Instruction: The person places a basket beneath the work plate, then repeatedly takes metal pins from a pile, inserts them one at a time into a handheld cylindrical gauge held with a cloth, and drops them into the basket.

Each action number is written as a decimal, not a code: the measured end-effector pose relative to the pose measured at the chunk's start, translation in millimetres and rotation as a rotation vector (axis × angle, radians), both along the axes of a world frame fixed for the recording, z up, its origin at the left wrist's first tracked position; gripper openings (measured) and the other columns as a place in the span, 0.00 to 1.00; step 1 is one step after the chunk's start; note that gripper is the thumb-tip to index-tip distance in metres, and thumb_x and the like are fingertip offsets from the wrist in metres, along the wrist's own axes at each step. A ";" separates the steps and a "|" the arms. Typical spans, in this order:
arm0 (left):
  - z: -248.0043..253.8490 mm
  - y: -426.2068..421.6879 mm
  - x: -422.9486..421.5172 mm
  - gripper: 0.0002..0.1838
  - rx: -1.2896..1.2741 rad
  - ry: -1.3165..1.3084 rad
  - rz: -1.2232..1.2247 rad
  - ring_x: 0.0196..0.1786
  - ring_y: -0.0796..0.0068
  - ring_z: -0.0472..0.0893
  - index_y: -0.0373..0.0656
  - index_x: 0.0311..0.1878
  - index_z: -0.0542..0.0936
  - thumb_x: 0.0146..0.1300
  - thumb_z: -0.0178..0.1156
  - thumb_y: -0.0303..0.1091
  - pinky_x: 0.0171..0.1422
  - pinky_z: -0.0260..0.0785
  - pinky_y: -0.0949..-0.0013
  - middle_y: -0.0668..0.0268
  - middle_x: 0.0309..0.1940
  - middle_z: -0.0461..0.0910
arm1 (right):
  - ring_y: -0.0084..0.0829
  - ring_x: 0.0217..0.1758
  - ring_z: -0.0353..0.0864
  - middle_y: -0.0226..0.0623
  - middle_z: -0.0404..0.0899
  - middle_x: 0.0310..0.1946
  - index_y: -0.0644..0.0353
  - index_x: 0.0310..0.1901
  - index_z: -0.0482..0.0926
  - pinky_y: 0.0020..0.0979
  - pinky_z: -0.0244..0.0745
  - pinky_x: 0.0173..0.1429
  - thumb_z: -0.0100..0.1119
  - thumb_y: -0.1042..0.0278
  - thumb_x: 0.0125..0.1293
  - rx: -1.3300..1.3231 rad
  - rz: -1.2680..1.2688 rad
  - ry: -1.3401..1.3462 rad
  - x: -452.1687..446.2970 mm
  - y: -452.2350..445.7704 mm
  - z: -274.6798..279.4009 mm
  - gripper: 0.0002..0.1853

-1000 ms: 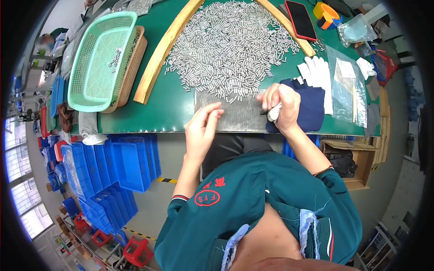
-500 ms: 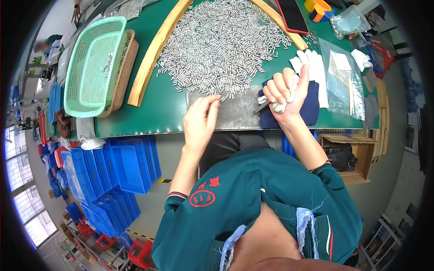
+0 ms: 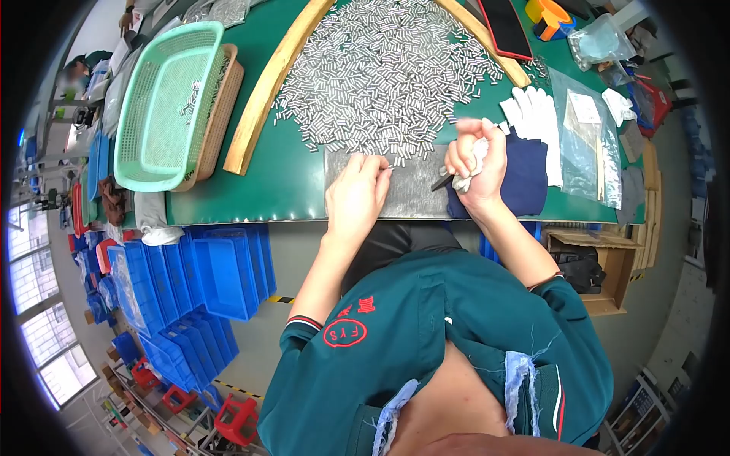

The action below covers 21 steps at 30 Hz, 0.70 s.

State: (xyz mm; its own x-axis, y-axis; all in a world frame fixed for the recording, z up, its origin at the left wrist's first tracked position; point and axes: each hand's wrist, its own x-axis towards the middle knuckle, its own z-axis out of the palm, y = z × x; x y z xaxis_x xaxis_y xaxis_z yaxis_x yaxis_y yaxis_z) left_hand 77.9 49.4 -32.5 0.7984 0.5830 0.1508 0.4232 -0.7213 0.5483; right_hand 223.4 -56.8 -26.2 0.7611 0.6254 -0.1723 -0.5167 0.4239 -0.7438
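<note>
Small metal pins [image 3: 380, 76] lie in a broad heap on the green table, and a dark metal plate [image 3: 414, 194] rests at its near edge. Over the plate's left part is my left hand [image 3: 357, 190], thumb and fingertips pressed together at the heap's lower edge; what they pinch is too small to make out. My right hand [image 3: 480, 167] is wrapped round a white cloth [image 3: 473, 163], with a dark tool tip [image 3: 441, 182] poking out on its left. Beneath and beside that hand is a folded navy cloth [image 3: 525, 175].
Wooden strips [image 3: 266, 99] flank the heap. A green basket [image 3: 163, 106] sits in a tan one at the left. White gloves [image 3: 536, 125], a plastic bag [image 3: 589, 144], a red-edged phone [image 3: 504, 26] and a tape dispenser [image 3: 551, 19] lie at the right. Blue bins [image 3: 224, 277] stand below.
My left hand has moved right and up to the heap's lower edge. My right hand has lifted a little from its earliest position, still round the white cloth. The camera view has shifted slightly.
</note>
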 end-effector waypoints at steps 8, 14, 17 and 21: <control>0.1 0.2 -4.6 0.06 -0.058 -0.033 -0.052 0.31 0.68 0.76 0.44 0.32 0.75 0.52 0.61 0.30 0.34 0.70 0.66 0.67 0.28 0.72 | 0.23 0.07 0.55 0.31 0.56 0.06 0.59 0.15 0.61 0.26 0.59 0.16 0.35 0.59 0.67 0.259 0.093 0.012 -6.6 -3.2 -7.5 0.22; -1.7 -0.6 -3.0 0.06 -0.011 -0.017 -0.074 0.31 0.67 0.76 0.44 0.31 0.75 0.51 0.61 0.30 0.35 0.69 0.65 0.66 0.28 0.72 | 0.23 0.08 0.59 0.34 0.60 0.08 0.62 0.14 0.62 0.24 0.60 0.16 0.36 0.61 0.67 0.189 0.141 -0.227 -9.7 -4.9 -3.3 0.23; -3.7 -1.9 -1.5 0.05 -0.016 -0.015 -0.066 0.31 0.66 0.76 0.44 0.31 0.75 0.51 0.61 0.30 0.35 0.69 0.65 0.66 0.27 0.72 | 0.22 0.08 0.57 0.33 0.59 0.07 0.60 0.13 0.60 0.24 0.59 0.16 0.35 0.59 0.69 0.215 0.095 -0.159 -9.9 -3.2 -4.1 0.25; -2.9 -12.8 3.2 0.05 -0.069 -0.034 -0.109 0.31 0.66 0.76 0.44 0.31 0.75 0.52 0.61 0.30 0.35 0.69 0.65 0.66 0.27 0.72 | 0.22 0.08 0.55 0.31 0.57 0.07 0.58 0.13 0.58 0.24 0.58 0.16 0.34 0.57 0.70 0.314 0.027 -0.128 -11.4 -1.0 -9.4 0.26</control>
